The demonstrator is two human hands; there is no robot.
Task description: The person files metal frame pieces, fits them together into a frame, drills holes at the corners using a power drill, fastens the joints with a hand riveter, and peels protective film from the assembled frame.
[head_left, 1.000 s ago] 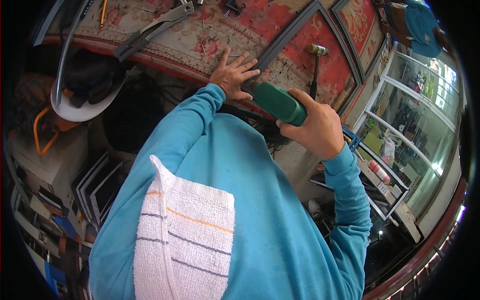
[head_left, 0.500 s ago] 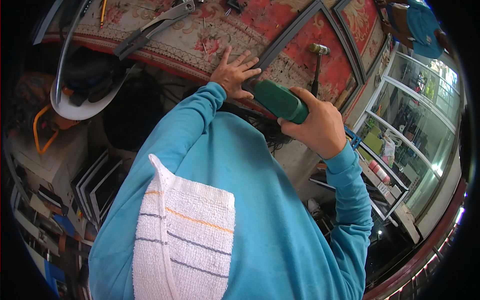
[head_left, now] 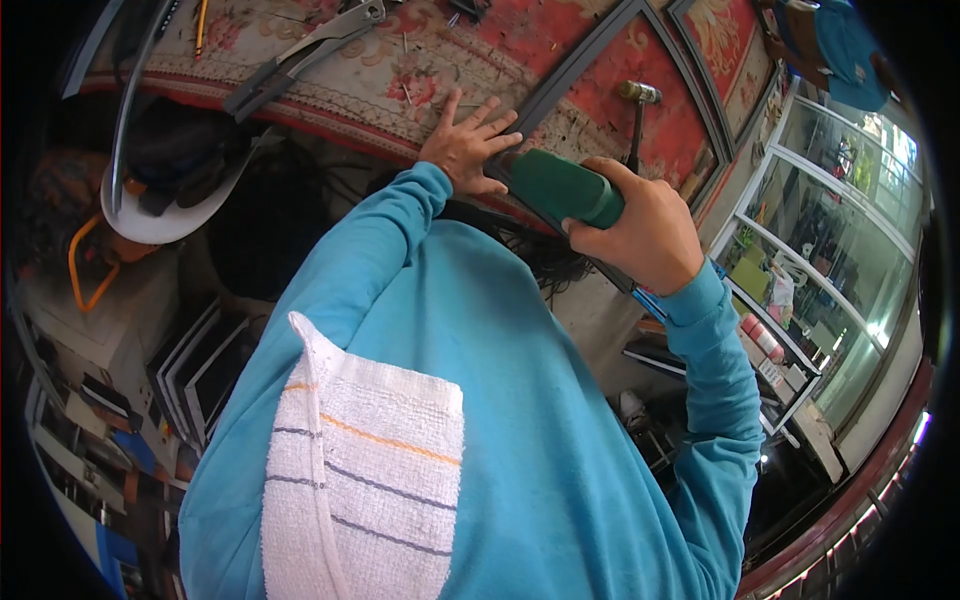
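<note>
Along the near edge of the worktop [head_left: 500, 62], your spread left hand [head_left: 463, 150] and the green tool [head_left: 565, 188] in your right hand [head_left: 650, 230] blocked the middle. You had a passage over the cloth between your left hand and the long-handled metal tool [head_left: 325, 38], above some thin metal pieces [head_left: 407, 94]. Towards the right edge, the dark frame [head_left: 580, 68] stood in the way of a low sweep, and the hammer [head_left: 638, 112] took up room between its bars, beyond the green tool.
</note>
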